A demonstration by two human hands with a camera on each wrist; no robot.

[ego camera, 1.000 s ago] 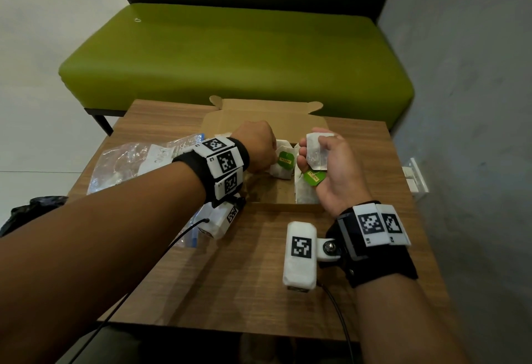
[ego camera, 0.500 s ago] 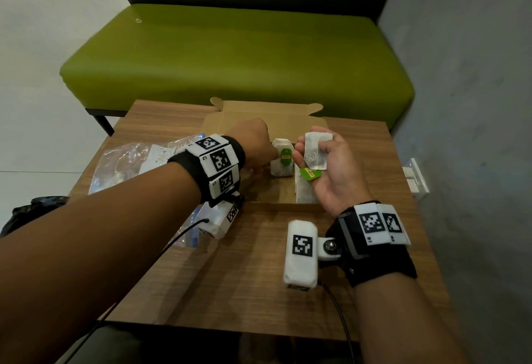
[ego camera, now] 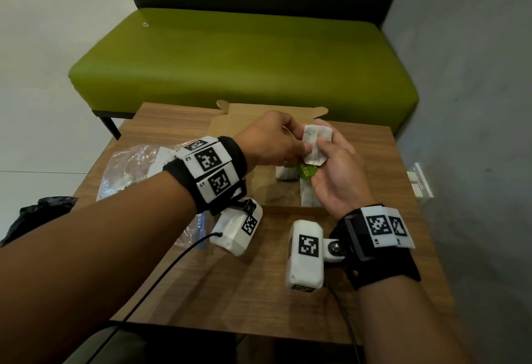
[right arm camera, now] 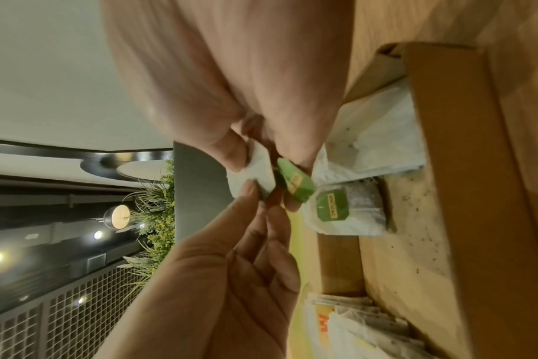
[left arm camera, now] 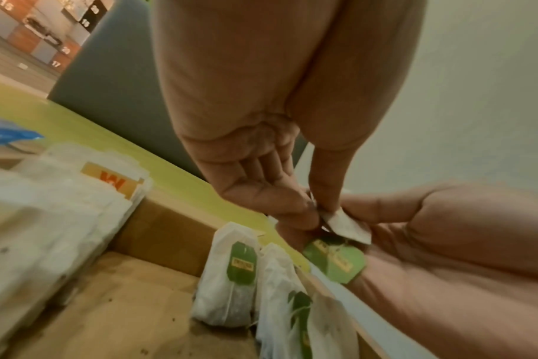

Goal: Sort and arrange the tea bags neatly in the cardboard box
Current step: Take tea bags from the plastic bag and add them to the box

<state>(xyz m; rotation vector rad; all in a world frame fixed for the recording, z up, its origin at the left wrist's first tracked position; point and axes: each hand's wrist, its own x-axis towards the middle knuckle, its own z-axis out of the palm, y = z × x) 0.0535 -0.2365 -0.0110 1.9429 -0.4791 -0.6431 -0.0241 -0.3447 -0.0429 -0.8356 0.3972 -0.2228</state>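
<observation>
Head view: both hands meet just above the cardboard box [ego camera: 253,117], whose lid flap stands open on its far side. Right hand [ego camera: 335,168] cups a white tea bag [ego camera: 315,145], thumb curled over it, green tag [ego camera: 307,170] hanging under the bag. Left hand [ego camera: 270,140] pinches the same bag's near edge with thumb and forefinger. So both hands are grasping one bag, over the box, not yet set down.

Inside the box, right side: standing green-tag bags [left arm camera: 228,279], packed upright. Left side of the box: a row of orange-tag bags [left arm camera: 77,213], blurred.

Risks, as a guess: two hands pulling one thin paper bag could tear it or snap the string. The loose tag could snag on the standing bags when lowered and knock them over. Dropping it on the orange side would spoil the sort.

View differences: left wrist view shows the pinch on the bag's corner and both sorted rows; head view hides most of the box contents behind the hands. Right wrist view shows dark specks on the box floor [right arm camera: 415,243], maybe tea dust. Only head view shows the plastic pouch [ego camera: 135,168] left of the box.
</observation>
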